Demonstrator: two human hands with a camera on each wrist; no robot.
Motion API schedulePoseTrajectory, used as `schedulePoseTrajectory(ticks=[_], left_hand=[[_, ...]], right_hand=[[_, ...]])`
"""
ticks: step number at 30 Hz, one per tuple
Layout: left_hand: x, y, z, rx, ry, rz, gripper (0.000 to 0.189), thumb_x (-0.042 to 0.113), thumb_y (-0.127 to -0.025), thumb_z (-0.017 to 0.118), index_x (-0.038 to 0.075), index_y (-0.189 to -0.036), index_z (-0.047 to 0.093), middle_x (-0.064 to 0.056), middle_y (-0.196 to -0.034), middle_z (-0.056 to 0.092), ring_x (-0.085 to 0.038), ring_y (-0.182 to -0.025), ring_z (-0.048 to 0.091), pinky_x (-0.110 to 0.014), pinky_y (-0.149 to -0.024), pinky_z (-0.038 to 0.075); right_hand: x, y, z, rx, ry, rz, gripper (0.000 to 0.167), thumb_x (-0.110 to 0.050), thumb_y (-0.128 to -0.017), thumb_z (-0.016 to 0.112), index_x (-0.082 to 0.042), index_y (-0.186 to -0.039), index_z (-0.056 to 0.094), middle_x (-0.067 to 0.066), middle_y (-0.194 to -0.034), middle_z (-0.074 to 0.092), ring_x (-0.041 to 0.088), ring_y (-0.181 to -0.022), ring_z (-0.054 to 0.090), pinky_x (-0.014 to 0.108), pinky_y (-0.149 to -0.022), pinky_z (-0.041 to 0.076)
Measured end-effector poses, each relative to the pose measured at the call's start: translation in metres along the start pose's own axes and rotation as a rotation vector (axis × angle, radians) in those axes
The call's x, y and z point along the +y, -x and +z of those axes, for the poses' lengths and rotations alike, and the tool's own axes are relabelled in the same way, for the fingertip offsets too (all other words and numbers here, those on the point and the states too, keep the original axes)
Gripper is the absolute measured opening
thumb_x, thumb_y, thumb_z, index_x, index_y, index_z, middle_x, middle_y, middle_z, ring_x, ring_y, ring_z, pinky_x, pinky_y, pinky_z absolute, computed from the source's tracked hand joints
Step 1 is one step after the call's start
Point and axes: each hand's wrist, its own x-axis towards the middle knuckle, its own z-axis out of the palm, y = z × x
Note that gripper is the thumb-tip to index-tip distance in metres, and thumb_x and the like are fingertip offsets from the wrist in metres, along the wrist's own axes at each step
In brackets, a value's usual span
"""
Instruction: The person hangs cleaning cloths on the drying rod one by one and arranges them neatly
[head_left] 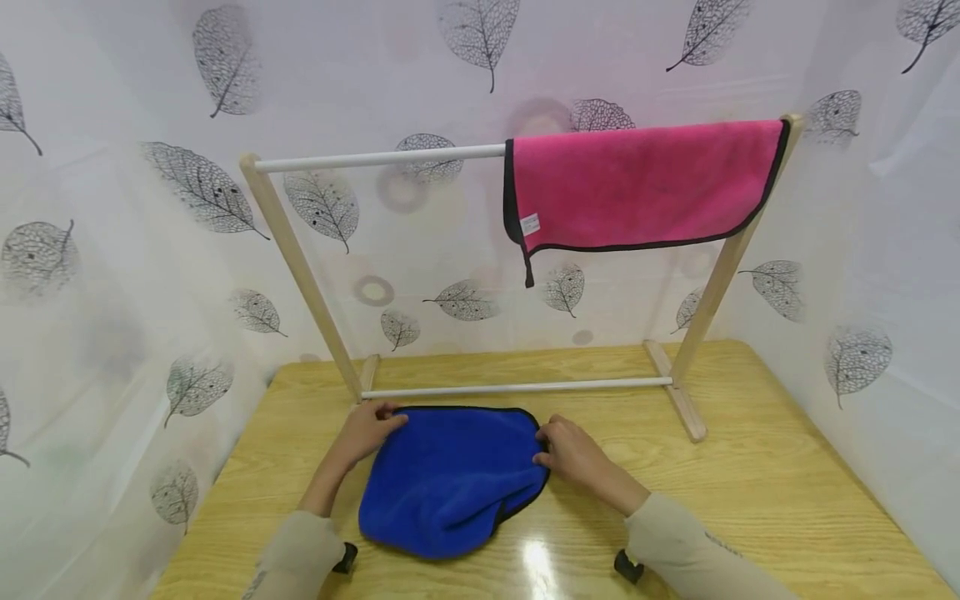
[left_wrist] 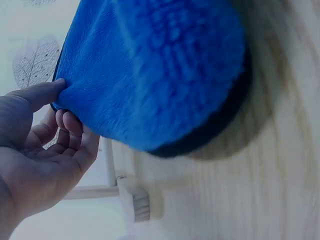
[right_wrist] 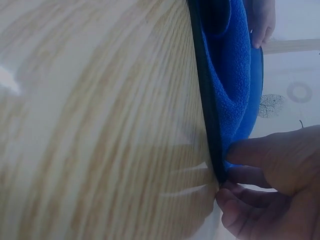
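Bearings run from the blue cloth, 12 o'clock away from the person.

Surface: wood-grained; carries the rack.
Rack: at 12; wooden posts, white top bar, white lower bar.
Pink cloth: at 1; black-edged, draped over the top bar.
Blue cloth: black-edged, just before the lower bar; folded at 4.
Left hand: grip pinching the blue cloth's edge at 10.
Right hand: grip pinching the same cloth between 2 and 3.
Label: white, at the pink cloth's lower corner.

Hazards, as judged: each pinch takes little cloth, so a sharp pull could free a corner; uneven hands could set the fold crooked; a push toward 12 could catch the lower bar, jar the rack and slide the pink cloth.

Edges, room: surface edges well apart at 3 and 9, near edge out of view. The lower bar limits sliding toward 12; room lies upward, and toward 4. Top bar uncovered between 11 and 12.
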Motion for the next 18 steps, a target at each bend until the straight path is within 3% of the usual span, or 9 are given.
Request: schedulePoseTrajectory(ticks=[9, 18], left_hand=[[0.003, 0.003, -0.017, 0.030, -0.087, 0.053, 0.026, 0.021, -0.094, 0.078, -0.002, -0.104, 0.075, -0.015, -0.105, 0.071, -0.035, -0.101, 0.067, -0.047, -0.085, 0.056], [-0.005, 0.005, -0.035, -0.064, -0.082, 0.056, 0.021, 0.023, -0.098, 0.074, 0.004, -0.107, 0.075, -0.007, -0.103, 0.074, -0.024, -0.097, 0.067, -0.040, -0.083, 0.055]], right_hand=[[0.002, 0.000, 0.001, 0.001, -0.002, -0.003, 0.029, -0.005, -0.083, 0.086, 0.010, -0.105, 0.074, 0.012, -0.091, 0.064, 0.024, -0.082, 0.063, 0.046, -0.079, 0.058], [0.004, 0.000, 0.001, 0.008, 0.004, -0.020, 0.030, -0.005, -0.082, 0.086, 0.010, -0.105, 0.074, 0.012, -0.091, 0.064, 0.025, -0.081, 0.064, 0.045, -0.078, 0.059]])
